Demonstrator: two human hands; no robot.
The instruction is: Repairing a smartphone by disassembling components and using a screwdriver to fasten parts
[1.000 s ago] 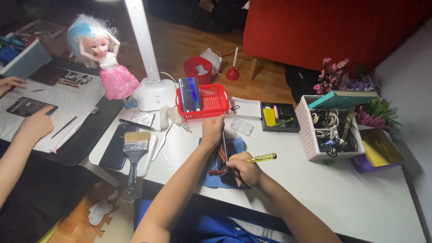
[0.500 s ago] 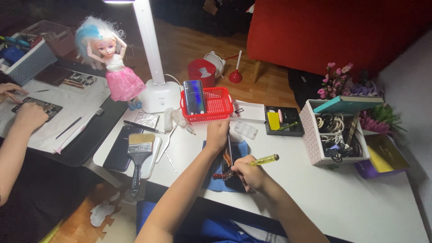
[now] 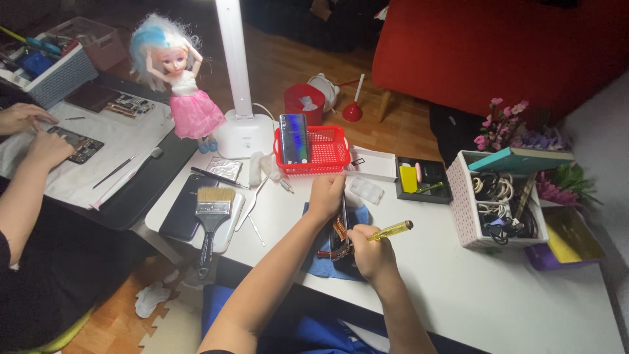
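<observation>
Seen from above, two bare forearms reach forward over a white surface (image 3: 472, 288). The right hand (image 3: 371, 252) is closed in a pinch grip on a slim yellow-handled screwdriver (image 3: 390, 230), its handle pointing right and its tip down at an opened dark smartphone (image 3: 340, 236). The left hand (image 3: 325, 195) wraps its grip over the phone's far end, steadying it. The phone lies on a blue cloth mat (image 3: 331, 249) near the front edge of the surface.

To the left lie a wide paintbrush with pale bristles (image 3: 211, 216) and a dark flat phone (image 3: 181, 208). To the right stands a white perforated box of tangled cables (image 3: 498, 206).

Beyond the hands sits a red plastic mesh basket (image 3: 318, 151) with a shiny phone panel propped in it, a small black tray (image 3: 423, 179), and a white desk lamp (image 3: 241, 98). A doll in a pink dress (image 3: 183, 85) stands beside the lamp.

At far left, another person's hands (image 3: 36, 134) rest on a second phone on a separate white sheet.
</observation>
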